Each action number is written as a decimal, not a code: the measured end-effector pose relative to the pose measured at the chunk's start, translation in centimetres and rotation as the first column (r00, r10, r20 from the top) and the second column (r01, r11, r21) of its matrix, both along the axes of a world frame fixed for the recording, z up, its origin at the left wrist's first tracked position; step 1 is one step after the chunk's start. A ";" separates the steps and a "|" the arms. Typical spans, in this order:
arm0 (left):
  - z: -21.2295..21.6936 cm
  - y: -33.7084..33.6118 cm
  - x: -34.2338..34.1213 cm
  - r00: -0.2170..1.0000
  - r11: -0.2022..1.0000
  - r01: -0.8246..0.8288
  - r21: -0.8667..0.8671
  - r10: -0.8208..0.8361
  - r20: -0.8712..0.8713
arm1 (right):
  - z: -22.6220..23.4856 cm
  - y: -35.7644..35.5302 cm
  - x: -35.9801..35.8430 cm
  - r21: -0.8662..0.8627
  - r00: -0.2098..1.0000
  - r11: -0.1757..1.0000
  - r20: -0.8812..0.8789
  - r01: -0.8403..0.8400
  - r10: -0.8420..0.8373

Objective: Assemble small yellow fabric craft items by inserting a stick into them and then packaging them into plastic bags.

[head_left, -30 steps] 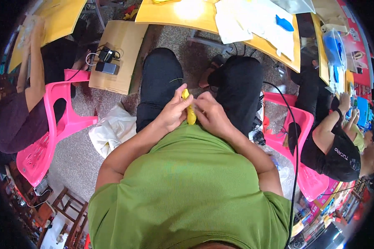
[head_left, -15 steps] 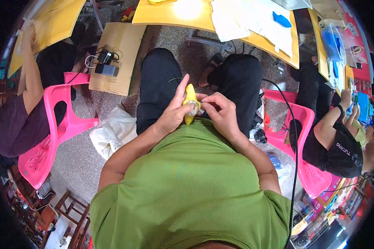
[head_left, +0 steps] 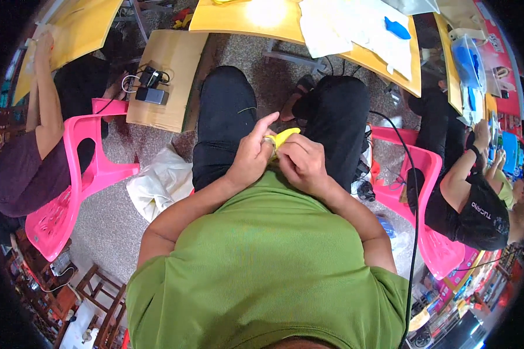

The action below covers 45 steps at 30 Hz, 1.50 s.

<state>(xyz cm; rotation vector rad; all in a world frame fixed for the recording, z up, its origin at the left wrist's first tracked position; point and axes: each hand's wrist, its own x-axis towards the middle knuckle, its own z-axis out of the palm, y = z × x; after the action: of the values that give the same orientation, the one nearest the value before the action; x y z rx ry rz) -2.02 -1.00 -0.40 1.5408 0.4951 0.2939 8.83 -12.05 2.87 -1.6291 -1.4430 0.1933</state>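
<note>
Between my hands, above my lap, is a small yellow piece (head_left: 286, 136), soft-looking, with a pointed end and a pale part near my left fingers. My left hand (head_left: 251, 158) is closed on it at the left, one finger stretched upward. Against its right side my right hand (head_left: 304, 160) has its fingers curled and pressed together. What those fingertips pinch is hidden. A thin strand (head_left: 247, 109) lies across my left thigh.
A yellow-topped table (head_left: 355, 58) stands ahead, with white cloth (head_left: 326, 26) and a blue piece (head_left: 397, 28). Cardboard (head_left: 157, 113) holding black adapters (head_left: 151, 96) lies left of my legs. Seated people and pink chairs (head_left: 73, 168) flank me. A black cable (head_left: 414, 232) hangs at right.
The yellow piece has tilted from upright, its tip now pointing right. My right hand has moved in over it, fingers curled, covering its lower part.
</note>
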 end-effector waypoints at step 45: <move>-0.4 0.8 3.0 0.981 0.964 -0.116 0.238 0.148 -0.121 | -2.4 0.4 1.4 -0.104 0.825 0.976 -0.521 0.191 -0.217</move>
<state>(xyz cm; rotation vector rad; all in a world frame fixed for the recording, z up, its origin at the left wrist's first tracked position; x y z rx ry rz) 1.00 -0.23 -0.76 1.7652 0.6947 0.3590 10.20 -11.62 0.46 -1.5892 -0.8382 0.5159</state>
